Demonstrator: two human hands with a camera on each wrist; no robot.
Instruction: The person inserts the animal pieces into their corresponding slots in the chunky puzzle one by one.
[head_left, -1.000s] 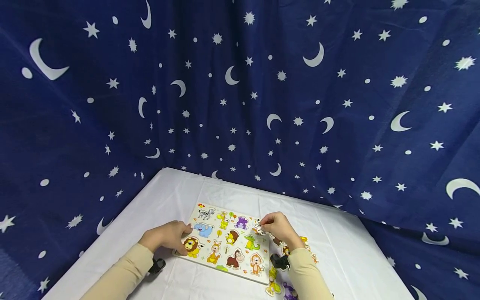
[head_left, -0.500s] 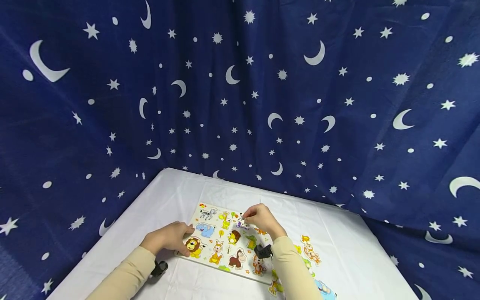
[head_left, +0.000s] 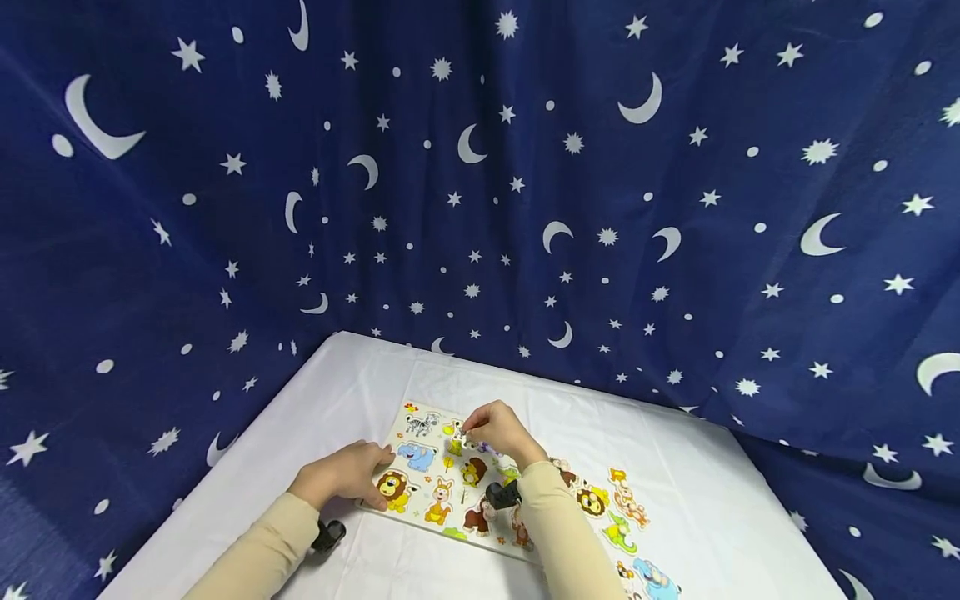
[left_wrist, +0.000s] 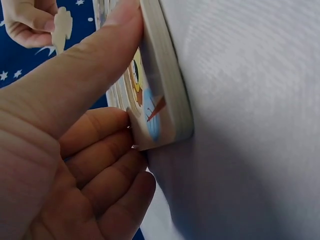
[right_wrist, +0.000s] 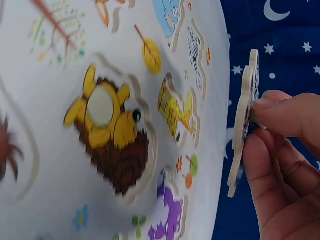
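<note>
A flat wooden animal puzzle board (head_left: 414,510) lies on the white table. My left hand (head_left: 345,473) holds its left side, thumb by the lion cutout and fingers at the edge. Between thumb and fingertips, my right hand (head_left: 504,432) pinches a thin wooden puzzle piece (right_wrist: 244,120). Seen almost edge-on in the right wrist view, the piece shows a little black-and-white print. It is above the board near the giraffe cutout (right_wrist: 177,112), apart from the surface. The zebra cutout (head_left: 422,424) lies further left, at the board's far left corner.
Several loose pieces lie right of the board, among them a lion (head_left: 592,502), a crocodile (head_left: 619,533) and a blue elephant (head_left: 657,581). The right forearm covers part of the board. A dark blue curtain (head_left: 480,208) rises behind the table.
My right hand has moved left across the board's far side with the piece, from the far right corner to the giraffe cutout. My left hand keeps its hold on the board.
</note>
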